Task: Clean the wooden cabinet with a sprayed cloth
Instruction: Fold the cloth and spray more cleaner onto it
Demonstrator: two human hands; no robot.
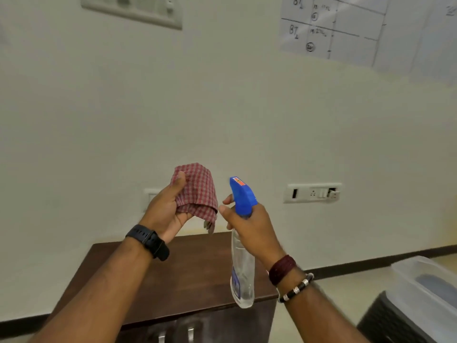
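Both hands full—left hand [166,211] gripping cloth [197,191], right hand [249,225] spray bottle [243,258]—above cabinet [193,273] edge.

Cloth [197,194] in left hand [165,214], raised above cabinet [188,276]. Bottle [242,263] in right hand [252,226], just right of cloth, nozzle toward it, apart. Bottle body hanging before cabinet's right edge. Cabinet below both hands, back against wall [222,107]. Socket strip [312,193] on wall, right of bottle. Switch plate [150,196] on wall behind left hand. Bin [408,305] on floor, right of cabinet, well apart.
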